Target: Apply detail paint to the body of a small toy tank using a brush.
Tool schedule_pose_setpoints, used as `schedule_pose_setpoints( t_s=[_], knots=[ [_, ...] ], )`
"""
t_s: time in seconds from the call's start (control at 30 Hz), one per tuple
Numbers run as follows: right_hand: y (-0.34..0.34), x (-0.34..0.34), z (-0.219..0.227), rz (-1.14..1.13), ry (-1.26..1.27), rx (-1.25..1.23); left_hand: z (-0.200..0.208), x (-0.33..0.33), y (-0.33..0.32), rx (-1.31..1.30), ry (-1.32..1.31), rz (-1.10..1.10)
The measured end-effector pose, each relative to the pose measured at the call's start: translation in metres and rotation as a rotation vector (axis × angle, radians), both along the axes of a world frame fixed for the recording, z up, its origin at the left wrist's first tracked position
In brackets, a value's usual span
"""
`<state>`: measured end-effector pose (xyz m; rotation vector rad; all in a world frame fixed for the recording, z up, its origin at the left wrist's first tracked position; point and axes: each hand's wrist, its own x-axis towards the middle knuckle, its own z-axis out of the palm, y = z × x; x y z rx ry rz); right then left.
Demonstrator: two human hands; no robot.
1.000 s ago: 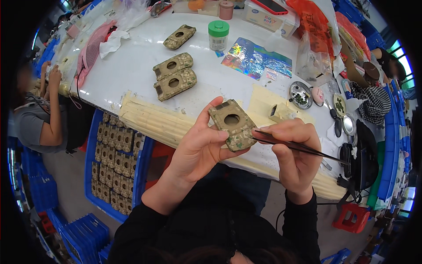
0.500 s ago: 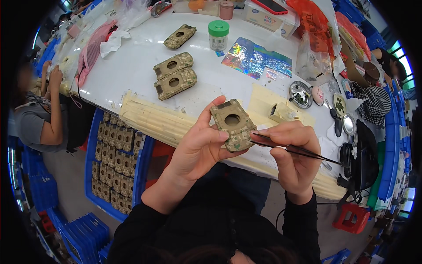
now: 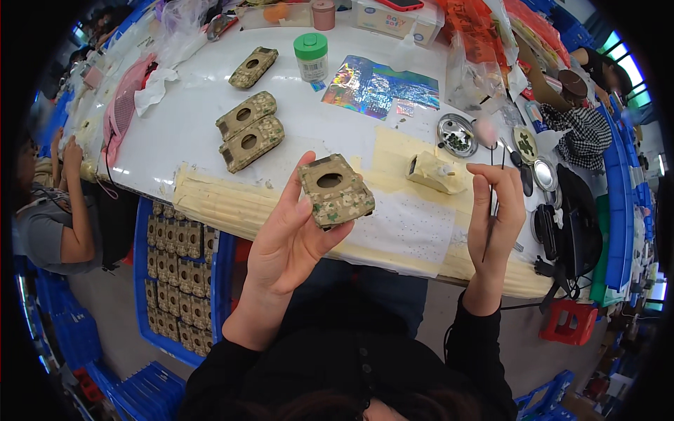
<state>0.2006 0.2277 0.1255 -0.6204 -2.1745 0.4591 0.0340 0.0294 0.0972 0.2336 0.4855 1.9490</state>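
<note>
**A Light Touch, Held Aloft**

Your left hand (image 3: 284, 231) grasps a tan, brown and green camouflage-patterned, box-shaped model hull (image 3: 344, 206) with a round opening in its top, raised above the near edge of a glossy white table (image 3: 189, 126). It sits beyond your palm, opening upward, your thumb at its left side and your fingers behind and below. Expect it to handle as light and stiff, probably moulded plastic, its matte skin unlikely to slip; grip it by the side walls (any fine raised detail would be the fragile part). Your right hand (image 3: 507, 210) grasps slim dark tweezers (image 3: 491, 224), prongs parted and pointing away, well apart from the hull. Beyond lie a small block wrapped in pale yellow (image 3: 430, 177) and a round silver tin (image 3: 445, 125) holding dark green bits (image 3: 458, 140); farther left rest three matching camouflaged hulls (image 3: 267, 137).
</note>
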Motion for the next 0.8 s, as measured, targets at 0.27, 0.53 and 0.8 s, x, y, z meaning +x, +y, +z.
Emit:
schedule_pose_setpoints(
  t_s=[0.27, 0.53, 0.8],
  knots=[
    [0.008, -0.006, -0.018, -0.007, -0.073, 0.11, -0.006, 0.003, 0.003, 0.051, -0.184, -0.034],
    [0.011, -0.007, -0.022, -0.032, -0.017, 0.147, -0.006, 0.01, 0.008, 0.032, -0.221, -0.048],
    [-0.023, 0.001, 0.016, 0.118, 0.244, 0.05, -0.002, 0.014, 0.008, -0.001, -0.167, -0.114]
  ],
)
